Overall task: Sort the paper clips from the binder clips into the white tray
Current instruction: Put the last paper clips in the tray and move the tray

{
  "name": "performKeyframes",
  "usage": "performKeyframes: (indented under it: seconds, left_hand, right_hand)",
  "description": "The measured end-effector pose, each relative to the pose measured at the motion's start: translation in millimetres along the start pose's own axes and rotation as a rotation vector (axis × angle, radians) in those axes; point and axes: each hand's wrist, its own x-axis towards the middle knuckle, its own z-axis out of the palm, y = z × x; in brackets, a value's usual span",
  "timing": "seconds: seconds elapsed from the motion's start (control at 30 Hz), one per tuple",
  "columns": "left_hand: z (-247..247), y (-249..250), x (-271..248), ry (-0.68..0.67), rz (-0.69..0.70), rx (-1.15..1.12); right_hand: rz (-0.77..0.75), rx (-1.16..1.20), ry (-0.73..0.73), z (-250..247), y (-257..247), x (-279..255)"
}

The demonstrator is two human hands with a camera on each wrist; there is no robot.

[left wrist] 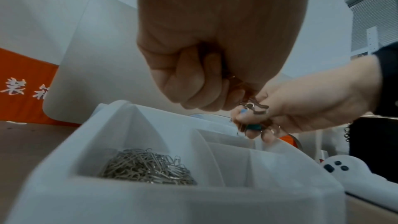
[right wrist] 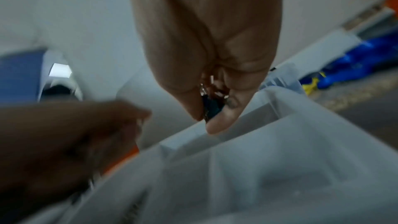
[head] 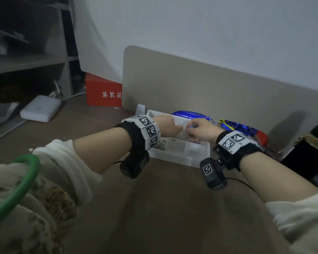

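The white tray [head: 180, 158] stands on the brown desk against the divider, and both hands meet above it. A pile of silver paper clips [left wrist: 146, 168] fills its near left compartment [head: 161, 144]; the other compartments in view look bare. My left hand [left wrist: 206, 101] is curled into a fist with wire clips sticking out between its fingers, and one clip [head: 173, 138] dangles below it. My right hand [left wrist: 254, 122] pinches a small bunch of binder clips [left wrist: 255, 126], dark teal with wire handles, also seen as binder clips [right wrist: 212, 106] in the right wrist view. The two hands touch.
A beige divider panel [head: 209, 85] rises right behind the tray. A blue bag [head: 191, 114] lies behind it, a red box [head: 104, 90] to the left, a white flat device [head: 40, 108] farther left. A black container [head: 308, 149] stands at the right.
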Motion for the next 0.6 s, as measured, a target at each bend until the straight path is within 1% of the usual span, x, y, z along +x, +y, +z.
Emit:
performKeyframes:
  seconds: [0.07,0.1,0.17,0.23,0.27,0.33,0.4,0.5,0.6]
  left_hand:
    - [2,-1,12,0.004,0.029,0.05]
    - [4,-1,20,0.027,0.047,0.078]
    - [12,-2,35,0.079,0.067,0.155]
    - [16,0,45,0.089,0.082,0.239]
    - [19,2,50,0.095,0.12,0.29]
    - [20,7,55,0.08,0.16,0.275]
    - [22,11,60,0.063,0.135,0.232]
    - [24,15,58,0.048,0.149,0.274]
    - [29,15,56,0.049,0.2,0.349]
  right_hand:
    - [-0.098,-0.294,0.006,3,8,8]
    - [-0.139,-0.391,0.019,5,12,12]
    - [-0.192,-0.485,0.078,9,23,18]
    - [-0.224,-0.492,0.129,11,33,23]
    - [-0.225,-0.485,0.144,11,37,25]
    - [-0.214,-0.479,0.155,14,40,28]
    - [-0.184,-0.483,0.159,16,40,29]
    - [-0.175,-0.473,0.163,17,41,24]
    - [-0.169,-0.449,0.168,17,44,15]
